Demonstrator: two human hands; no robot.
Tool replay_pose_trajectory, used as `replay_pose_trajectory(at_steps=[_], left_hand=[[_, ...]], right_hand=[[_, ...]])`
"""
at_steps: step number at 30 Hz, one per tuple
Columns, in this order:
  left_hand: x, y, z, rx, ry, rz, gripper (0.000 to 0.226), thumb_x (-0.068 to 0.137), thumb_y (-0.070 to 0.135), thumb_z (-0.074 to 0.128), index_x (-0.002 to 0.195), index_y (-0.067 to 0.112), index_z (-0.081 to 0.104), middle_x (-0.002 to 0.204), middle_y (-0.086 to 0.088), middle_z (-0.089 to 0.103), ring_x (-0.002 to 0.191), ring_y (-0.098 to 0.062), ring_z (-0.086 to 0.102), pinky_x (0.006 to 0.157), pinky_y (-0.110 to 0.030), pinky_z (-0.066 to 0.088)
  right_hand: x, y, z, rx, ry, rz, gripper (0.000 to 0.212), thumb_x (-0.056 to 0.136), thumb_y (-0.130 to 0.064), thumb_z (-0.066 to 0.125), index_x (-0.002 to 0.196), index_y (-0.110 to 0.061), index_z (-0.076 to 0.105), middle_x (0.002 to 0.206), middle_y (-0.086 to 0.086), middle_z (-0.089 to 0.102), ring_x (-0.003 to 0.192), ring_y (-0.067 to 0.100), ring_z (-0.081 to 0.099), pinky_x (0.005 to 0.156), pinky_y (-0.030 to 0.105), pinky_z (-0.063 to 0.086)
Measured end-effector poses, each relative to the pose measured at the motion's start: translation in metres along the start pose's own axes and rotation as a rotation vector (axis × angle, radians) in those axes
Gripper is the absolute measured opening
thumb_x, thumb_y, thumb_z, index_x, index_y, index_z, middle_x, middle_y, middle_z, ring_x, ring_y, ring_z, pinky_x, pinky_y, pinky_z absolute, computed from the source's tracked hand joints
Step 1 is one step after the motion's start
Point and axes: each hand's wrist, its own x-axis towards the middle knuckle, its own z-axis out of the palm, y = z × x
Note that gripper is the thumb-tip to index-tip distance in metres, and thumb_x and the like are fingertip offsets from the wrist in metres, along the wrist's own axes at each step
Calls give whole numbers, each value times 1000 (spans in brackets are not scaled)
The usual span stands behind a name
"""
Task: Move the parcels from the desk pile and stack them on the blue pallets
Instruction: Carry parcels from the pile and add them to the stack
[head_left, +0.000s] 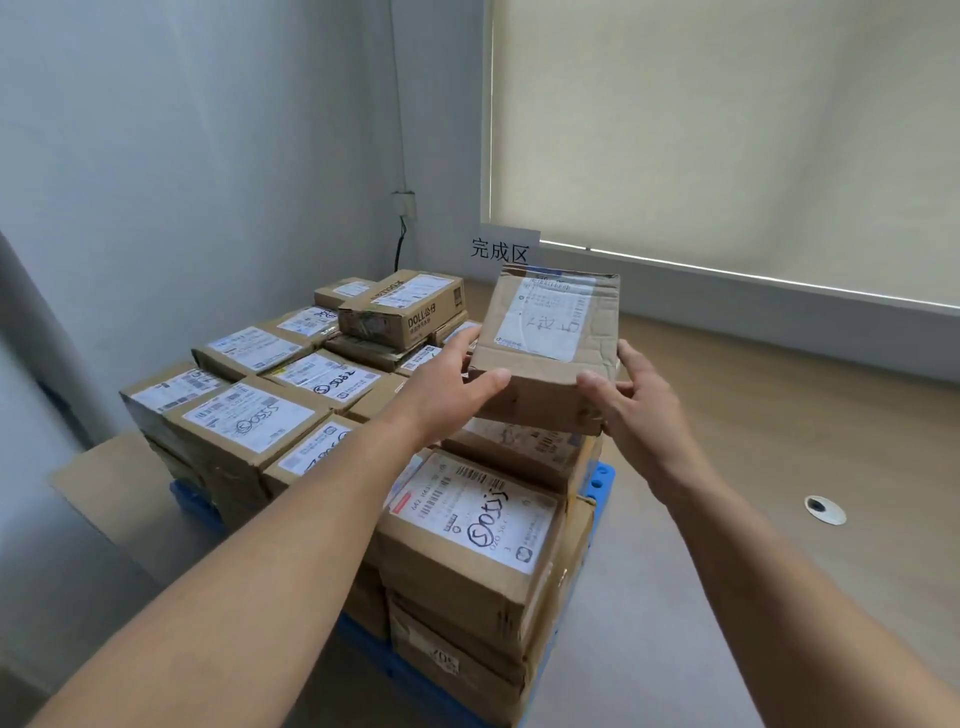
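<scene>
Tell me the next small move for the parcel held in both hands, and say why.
Probably lower the held parcel flat onto the labelled parcel directly beneath it on the blue pallet, then let go. The left hand and right hand hold its two sides, and it hangs close over that stack.

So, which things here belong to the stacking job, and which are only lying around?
For the job: held parcel, gripped by the left hand and right hand; stacked parcels; blue pallet under them.
Only lying about: wall sign; roller blind; wall socket; cardboard sheet beside the pallet; round floor fitting.
</scene>
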Motion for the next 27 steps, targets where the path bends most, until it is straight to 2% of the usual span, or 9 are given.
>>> replay_pose_trajectory(at_steps=[3, 6, 8, 12, 16, 18, 21, 24, 27], left_hand=[[22, -14, -11, 38, -17, 13, 58, 95, 34, 52, 146, 25, 26, 140, 0, 46, 122, -13, 45, 94, -29, 38], [45, -24, -31, 87, -56, 67, 54, 95, 32, 51, 144, 22, 32, 135, 4, 50, 119, -13, 48, 92, -26, 38], [64, -30, -47, 116, -96, 101, 53, 95, 32, 52, 143, 22, 34, 131, 9, 50, 120, -14, 47, 96, -28, 38], [112, -57, -74, 367, -131, 157, 58, 92, 43, 52, 143, 20, 37, 142, -2, 44, 130, -24, 37, 108, -44, 30], [146, -89, -84, 585, -183, 194, 62, 89, 56, 45, 140, 21, 39, 142, -2, 42, 131, -23, 33, 109, -44, 25], [160, -103, -89, 599, -219, 204, 57, 89, 57, 44, 133, 21, 45, 131, 0, 48, 125, -23, 38, 106, -44, 28], [171, -121, -92, 560, -284, 207, 39, 89, 54, 46, 109, 21, 51, 113, 3, 52, 115, -22, 44, 101, -45, 33], [174, -129, -94, 405, -333, 194, 35, 91, 48, 48, 111, 19, 53, 115, 3, 57, 110, -21, 49, 95, -42, 40], [177, -130, -93, 374, -330, 203, 37, 92, 46, 48, 116, 18, 52, 118, 1, 57, 109, -20, 48, 93, -40, 42]], right_hand=[[17, -5, 15, -38, -1, 15, 53, 89, -33, 59, 139, -36, 40, 102, -1, 66, 96, 18, 63, 88, 45, 52], [33, -15, 33, -46, 17, 50, 53, 91, -33, 58, 140, -33, 39, 95, -3, 64, 93, 16, 62, 87, 40, 52], [45, -23, 47, -27, 36, 75, 50, 92, -30, 57, 139, -29, 40, 93, -7, 63, 90, 14, 61, 86, 38, 52], [69, -34, 77, -49, 71, 113, 49, 92, -32, 57, 138, -27, 42, 114, 0, 63, 99, 16, 60, 90, 42, 51], [85, -36, 104, -112, 61, 172, 50, 93, -34, 55, 139, -25, 40, 124, -1, 60, 104, 18, 58, 90, 41, 50], [95, -34, 119, -127, 52, 222, 52, 91, -37, 55, 140, -28, 38, 128, -2, 59, 110, 20, 57, 93, 45, 49], [104, -34, 136, -136, 50, 287, 50, 91, -37, 54, 139, -30, 40, 126, -6, 59, 110, 18, 58, 92, 41, 49], [108, -32, 146, -151, 74, 309, 48, 92, -37, 52, 138, -28, 40, 128, -6, 57, 112, 17, 56, 94, 42, 48], [112, -31, 149, -173, 93, 349, 54, 92, -40, 52, 142, -27, 36, 133, -4, 55, 116, 19, 55, 97, 44, 47]])
